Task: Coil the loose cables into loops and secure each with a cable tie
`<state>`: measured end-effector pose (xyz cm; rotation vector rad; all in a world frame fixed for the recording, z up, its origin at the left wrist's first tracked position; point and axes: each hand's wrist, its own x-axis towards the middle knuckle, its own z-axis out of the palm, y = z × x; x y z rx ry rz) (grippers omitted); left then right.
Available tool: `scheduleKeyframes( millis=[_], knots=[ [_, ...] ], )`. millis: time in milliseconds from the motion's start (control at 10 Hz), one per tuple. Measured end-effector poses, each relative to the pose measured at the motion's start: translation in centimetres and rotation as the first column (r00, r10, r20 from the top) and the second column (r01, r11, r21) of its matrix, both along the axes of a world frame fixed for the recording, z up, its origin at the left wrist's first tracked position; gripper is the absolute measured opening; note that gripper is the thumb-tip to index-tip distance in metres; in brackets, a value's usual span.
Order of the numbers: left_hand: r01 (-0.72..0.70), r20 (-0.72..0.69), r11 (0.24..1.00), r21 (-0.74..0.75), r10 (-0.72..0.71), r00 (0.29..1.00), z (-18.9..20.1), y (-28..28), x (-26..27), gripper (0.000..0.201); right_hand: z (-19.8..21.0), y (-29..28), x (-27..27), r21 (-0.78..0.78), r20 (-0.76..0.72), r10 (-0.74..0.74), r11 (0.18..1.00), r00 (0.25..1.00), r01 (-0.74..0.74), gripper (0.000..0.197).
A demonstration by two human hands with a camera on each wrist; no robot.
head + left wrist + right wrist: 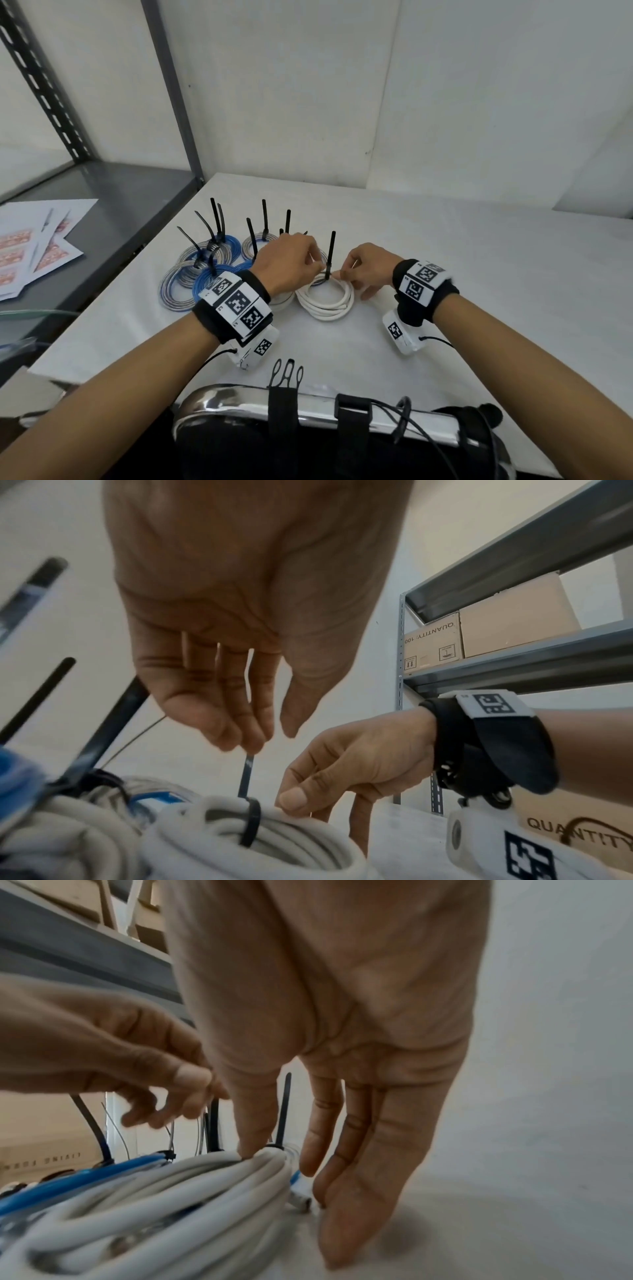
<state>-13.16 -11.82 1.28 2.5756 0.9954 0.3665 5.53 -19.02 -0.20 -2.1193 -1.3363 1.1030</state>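
The white coil (325,298) lies flat on the surface (445,274), right in front of the person — several rounds of thick white cable, neatly stacked. A black tie (330,255) already rings its far side, the tail standing straight up. So the loop is made and the tie is threaded; what looks left for this one is the last pull to snug it down.

The left hand (286,263) pinches the tail from above, fingertips closed on the strap just over the head. The right hand (366,270) presses thumb and forefinger onto the cable just beside the tie, its other fingers straight and reaching down to the surface.

Behind and to the left sit the finished bundles (205,270) — blue and silvery coils, each with black tails poking up. I see no loose cable on the surface, so this may well be the last coil.
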Motion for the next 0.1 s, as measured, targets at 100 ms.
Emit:
scheduleKeyframes(
  millis=[100],
  knots=[
    [0.019, 0.081, 1.000, 0.001, -0.019, 0.997, 1.05, -0.22, 2.36, 0.016, -0.16, -0.02, 0.51, 0.015, 0.106, 0.015, 1.000, 0.994, -0.017, 0.040]
  ],
)
